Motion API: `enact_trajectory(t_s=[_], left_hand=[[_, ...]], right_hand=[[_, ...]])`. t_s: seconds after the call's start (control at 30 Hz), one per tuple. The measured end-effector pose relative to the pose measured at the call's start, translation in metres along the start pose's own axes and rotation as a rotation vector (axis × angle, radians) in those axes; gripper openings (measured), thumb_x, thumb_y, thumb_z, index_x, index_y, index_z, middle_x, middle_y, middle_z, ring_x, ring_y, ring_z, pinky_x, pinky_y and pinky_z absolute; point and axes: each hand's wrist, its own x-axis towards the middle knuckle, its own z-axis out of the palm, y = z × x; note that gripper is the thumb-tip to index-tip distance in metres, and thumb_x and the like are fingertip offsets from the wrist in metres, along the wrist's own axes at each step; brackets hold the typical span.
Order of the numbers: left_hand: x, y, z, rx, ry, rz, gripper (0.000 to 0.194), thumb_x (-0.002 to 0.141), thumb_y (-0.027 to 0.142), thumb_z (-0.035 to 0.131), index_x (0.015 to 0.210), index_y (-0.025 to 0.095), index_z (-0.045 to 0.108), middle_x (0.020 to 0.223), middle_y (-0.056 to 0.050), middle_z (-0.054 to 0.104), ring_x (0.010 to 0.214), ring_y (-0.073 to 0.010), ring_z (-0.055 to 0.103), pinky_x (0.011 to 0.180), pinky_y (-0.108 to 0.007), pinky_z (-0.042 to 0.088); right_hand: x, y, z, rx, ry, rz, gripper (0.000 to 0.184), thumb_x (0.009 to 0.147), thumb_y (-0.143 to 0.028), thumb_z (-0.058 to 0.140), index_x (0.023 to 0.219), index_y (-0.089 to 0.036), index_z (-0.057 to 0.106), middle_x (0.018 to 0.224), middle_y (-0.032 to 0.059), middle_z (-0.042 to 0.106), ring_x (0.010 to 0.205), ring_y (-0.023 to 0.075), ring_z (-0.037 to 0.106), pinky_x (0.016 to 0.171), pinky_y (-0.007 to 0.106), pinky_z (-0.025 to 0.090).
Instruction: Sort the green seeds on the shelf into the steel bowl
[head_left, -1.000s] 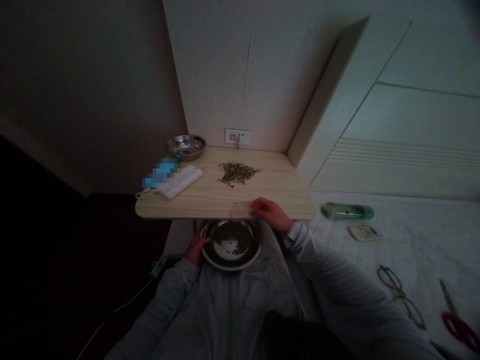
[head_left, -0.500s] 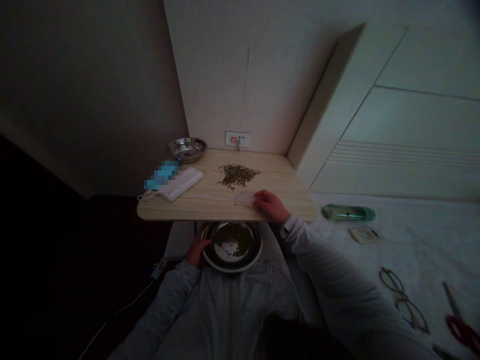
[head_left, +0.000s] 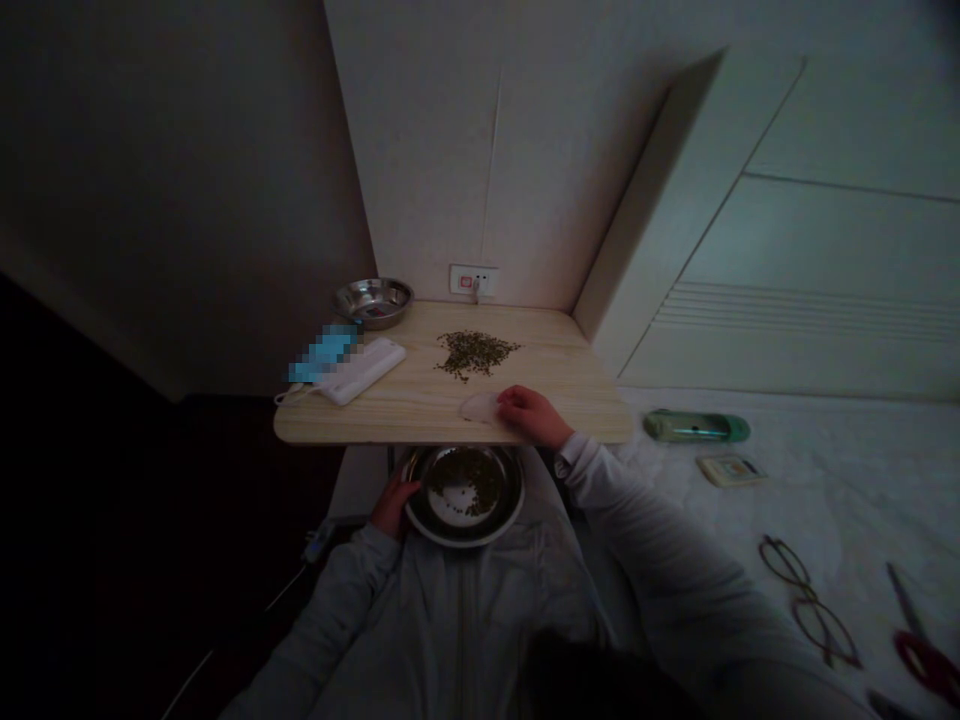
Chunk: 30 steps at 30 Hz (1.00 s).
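My left hand (head_left: 394,503) is closed on the left rim of a metal bowl (head_left: 463,540), which rests at my lap just under the table's front edge. Small dark green beans or seeds (head_left: 487,475) lie scattered over its bottom. Above the table, my right hand (head_left: 531,412) pinches a thin, pale, see-through flat piece (head_left: 478,406), its lower edge at the tabletop close to the front edge. What kind of piece it is, I cannot make out. Beyond it, a loose pile of the same green beans or seeds (head_left: 474,353) is spread on the wooden table (head_left: 555,345).
At the table's back left stands a second metal bowl (head_left: 375,303), with a blurred blue-screened device (head_left: 324,352) and a white power bank (head_left: 364,371) nearby. On the white bed to the right lie a green case (head_left: 696,426), a small card box (head_left: 731,470), glasses (head_left: 806,598) and red-handled scissors (head_left: 926,660).
My right hand has shifted slightly left and towards the table's front edge, carrying the pale piece. The left hand and the bowl it holds look unmoved.
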Motion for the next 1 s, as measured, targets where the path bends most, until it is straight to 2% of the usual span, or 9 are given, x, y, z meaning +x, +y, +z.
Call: enact_trajectory(t_s=[0.13,0.27,0.47,0.8,1.0], left_hand=[[-0.001,0.001,0.002,-0.033,-0.038,-0.035,0.049,0.052,0.023,0.059,0.101,0.016,0.054,0.08,-0.005,0.065,0.083,-0.0242,0.056,0.075,-0.035,0.039],[0.0,0.001,0.001,-0.02,-0.005,-0.034,0.049,0.052,0.022,0.059,0.1,0.016,0.054,0.076,-0.004,0.066,0.083,-0.0238,0.056,0.074,-0.034,0.039],[-0.005,0.006,0.005,-0.076,-0.019,-0.062,0.045,0.054,0.017,0.057,0.099,0.016,0.053,0.073,-0.001,0.066,0.079,-0.0219,0.057,0.075,-0.033,0.04],[-0.005,0.006,0.007,-0.099,-0.003,-0.061,0.05,0.052,0.017,0.058,0.101,0.016,0.051,0.08,-0.003,0.065,0.091,-0.024,0.052,0.081,-0.035,0.035],[-0.004,0.007,0.003,-0.027,-0.056,-0.048,0.045,0.049,0.02,0.058,0.093,0.014,0.057,0.077,-0.005,0.066,0.087,-0.0261,0.054,0.077,-0.036,0.037]], right_hand=[[-0.005,-0.008,0.002,-0.007,-0.022,0.002,0.016,0.063,-0.022,0.046,0.077,-0.016,0.05,0.061,-0.0029,0.052,0.051,0.0059,0.043,0.051,0.018,0.033],[-0.01,-0.015,0.005,-0.02,-0.073,-0.017,0.016,0.062,-0.021,0.047,0.077,-0.015,0.051,0.062,-0.0027,0.053,0.052,0.0058,0.042,0.051,0.018,0.033],[-0.012,-0.011,0.009,0.008,-0.113,-0.032,0.016,0.063,-0.021,0.047,0.077,-0.015,0.05,0.063,-0.0028,0.053,0.052,0.0057,0.043,0.051,0.018,0.034],[-0.018,-0.011,0.012,0.014,-0.124,-0.038,0.016,0.063,-0.022,0.048,0.078,-0.016,0.051,0.063,-0.0028,0.053,0.056,0.0068,0.045,0.054,0.019,0.035],[-0.019,-0.018,0.009,0.177,-0.142,0.031,0.017,0.062,-0.024,0.049,0.076,-0.015,0.049,0.062,-0.0026,0.054,0.053,0.0063,0.045,0.053,0.02,0.036]])
